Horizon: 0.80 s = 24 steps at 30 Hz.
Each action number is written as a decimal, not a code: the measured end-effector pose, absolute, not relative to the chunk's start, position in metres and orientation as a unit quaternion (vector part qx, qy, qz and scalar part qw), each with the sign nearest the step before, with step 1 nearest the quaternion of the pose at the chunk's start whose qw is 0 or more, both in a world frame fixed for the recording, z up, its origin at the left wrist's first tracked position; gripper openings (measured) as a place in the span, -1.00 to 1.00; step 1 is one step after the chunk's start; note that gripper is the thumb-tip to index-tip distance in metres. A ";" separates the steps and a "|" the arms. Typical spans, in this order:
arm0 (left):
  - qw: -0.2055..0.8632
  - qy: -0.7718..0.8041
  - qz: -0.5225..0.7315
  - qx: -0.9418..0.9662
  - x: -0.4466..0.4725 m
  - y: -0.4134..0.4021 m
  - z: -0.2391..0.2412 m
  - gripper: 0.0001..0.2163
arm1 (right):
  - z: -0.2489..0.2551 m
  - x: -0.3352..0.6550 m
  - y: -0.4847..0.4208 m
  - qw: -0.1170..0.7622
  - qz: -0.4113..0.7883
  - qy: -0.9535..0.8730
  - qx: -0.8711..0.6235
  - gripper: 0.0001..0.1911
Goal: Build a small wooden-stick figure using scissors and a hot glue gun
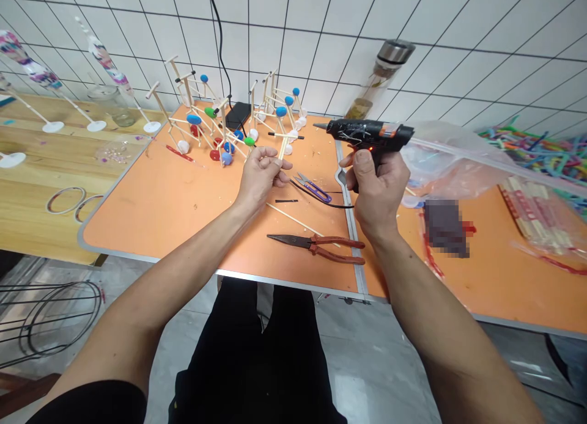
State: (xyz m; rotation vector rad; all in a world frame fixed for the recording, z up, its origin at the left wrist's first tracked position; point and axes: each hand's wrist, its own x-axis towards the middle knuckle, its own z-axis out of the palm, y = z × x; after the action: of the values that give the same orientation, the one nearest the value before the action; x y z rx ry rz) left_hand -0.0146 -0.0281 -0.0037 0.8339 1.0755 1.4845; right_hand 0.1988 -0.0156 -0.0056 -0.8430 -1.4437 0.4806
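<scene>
My left hand (261,176) is closed on a small frame of thin wooden sticks (283,148) topped by a dark crossbar. My right hand (381,189) grips a black hot glue gun (371,134) whose nozzle points left, above and to the right of the frame. Several little stick bicycles (220,124) with blue, green, red and white balls stand behind my left hand. Purple-handled thread snips (314,187) lie between my hands. Nearer to me are a loose wooden stick (293,218), a short black strip (287,201) and red-handled long-nose pliers (316,245).
A glass bottle (378,82) stands by the tiled wall. To the right are a plastic bag (440,161), bundled wooden sticks (534,216) and colourful pipe cleaners (527,149). The left wooden table (27,222) holds rings (66,200) and a glass jar (117,106).
</scene>
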 end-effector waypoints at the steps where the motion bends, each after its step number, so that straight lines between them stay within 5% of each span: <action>1: 0.533 0.452 0.624 0.349 -0.015 -0.028 -0.004 -0.72 | -0.005 0.199 -0.016 0.645 0.208 -0.635 -0.372 -0.51; 8: 0.537 0.455 0.621 0.344 -0.015 -0.028 -0.004 -0.69 | -0.005 0.200 -0.015 0.633 0.201 -0.641 -0.384 -0.46; 15: 0.561 0.441 0.611 0.344 -0.016 -0.025 -0.006 -0.88 | -0.006 0.200 -0.014 0.634 0.217 -0.639 -0.378 -0.49; 24: 0.540 0.467 0.605 0.354 -0.013 -0.026 -0.004 -0.81 | -0.003 0.199 -0.016 0.635 0.219 -0.635 -0.382 -0.49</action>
State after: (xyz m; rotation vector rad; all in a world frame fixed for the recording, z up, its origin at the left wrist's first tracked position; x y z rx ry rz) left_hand -0.0127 -0.0255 -0.0037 0.8405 1.1092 1.4370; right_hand 0.1993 -0.0160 -0.0032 -0.8720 -1.4516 0.5000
